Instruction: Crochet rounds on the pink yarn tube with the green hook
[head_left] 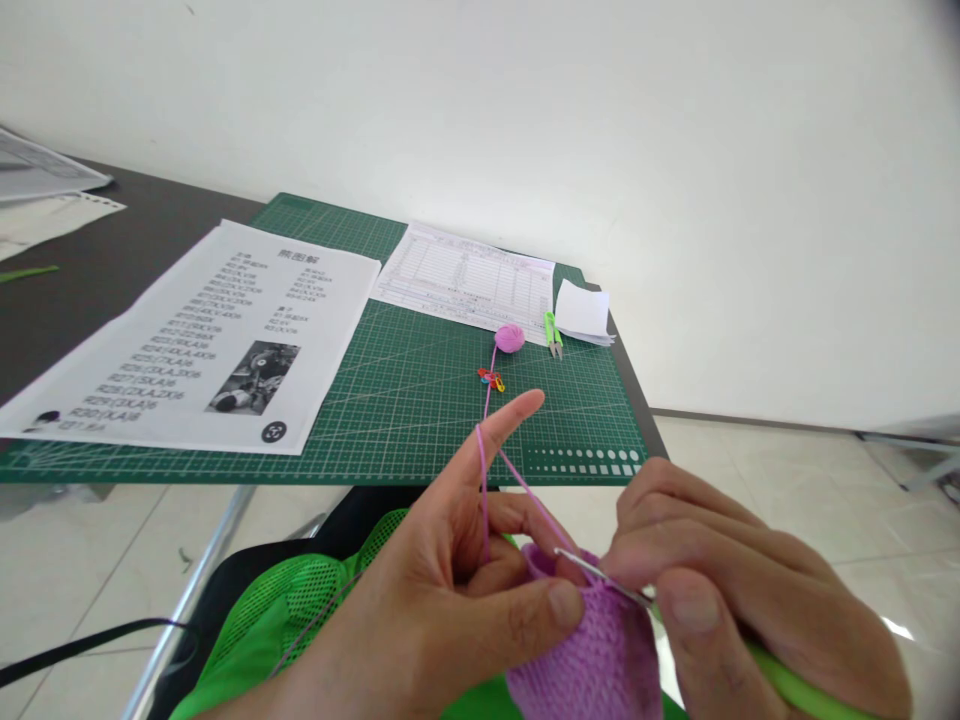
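Observation:
Between thumb and fingers my left hand pinches the upper edge of a purple crochet piece. Its index finger points out, with purple yarn looped over it. The strand runs back to a small purple yarn ball on the mat. My right hand is closed round a crochet hook with a green handle. The hook's metal tip lies at the edge of the crochet piece, close to the taut yarn. The lower part of the piece is cut off by the frame.
On the green cutting mat lie a printed pattern sheet, a form with a table, white paper slips, green thread snips and several coloured stitch markers. More papers rest at the far left.

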